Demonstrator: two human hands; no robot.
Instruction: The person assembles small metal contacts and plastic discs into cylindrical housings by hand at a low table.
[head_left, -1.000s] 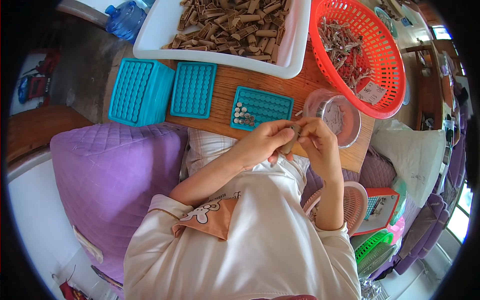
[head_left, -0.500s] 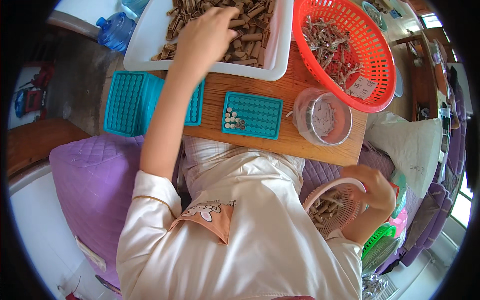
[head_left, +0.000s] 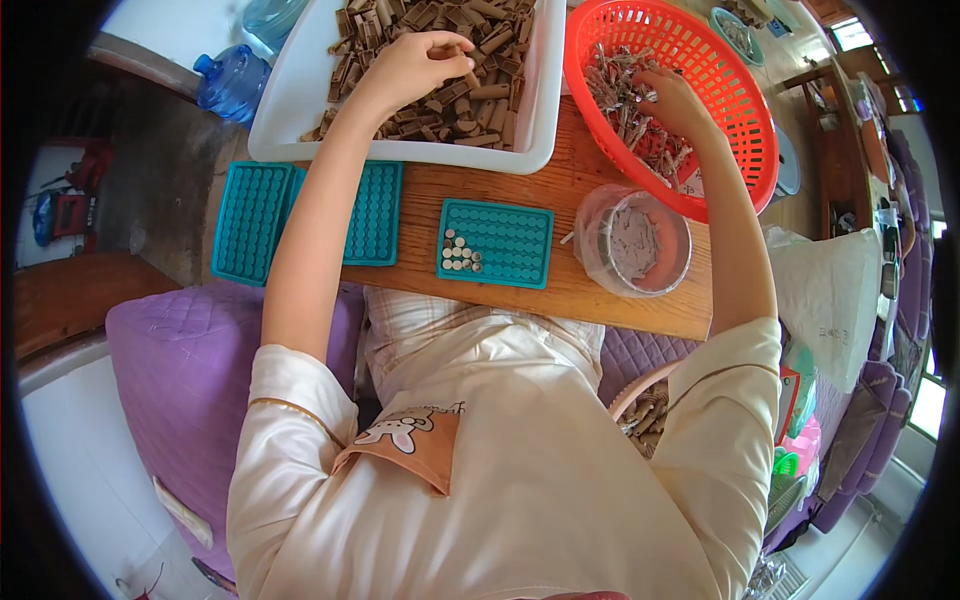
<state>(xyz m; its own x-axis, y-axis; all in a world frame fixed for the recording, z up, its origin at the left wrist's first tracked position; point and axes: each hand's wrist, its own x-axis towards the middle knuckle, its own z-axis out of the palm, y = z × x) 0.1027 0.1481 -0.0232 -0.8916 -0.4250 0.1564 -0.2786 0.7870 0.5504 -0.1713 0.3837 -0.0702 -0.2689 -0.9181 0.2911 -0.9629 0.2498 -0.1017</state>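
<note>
My left hand (head_left: 422,68) hovers over brown half-round pieces (head_left: 497,91) heaped in a white bin (head_left: 400,153). Its thumb and index finger are curled toward each other; whatever lies between them is too small to make out. My right hand (head_left: 672,98) is inside a red slotted basket (head_left: 742,110), its bent fingers closing among thin silvery-brown pieces (head_left: 622,108). What they grip, if anything, I cannot make out. Between my arms, on the table, lies a teal tray (head_left: 505,238) of round pockets, with several white and silvery round pieces (head_left: 460,256) in its left part.
A plastic-lined round tub (head_left: 688,250) of pale pieces stands by the table's (head_left: 400,285) right edge. More teal trays (head_left: 252,225) sit at the left, partly behind my left forearm. A pink basket (head_left: 640,385) of brown pieces is beside my right side. Blue water bottles (head_left: 232,85) stand at the far left.
My right hand has left the pink basket's rim and reached forward into the red basket. My left hand stays over the white bin, with its fingers turned more to the right.
</note>
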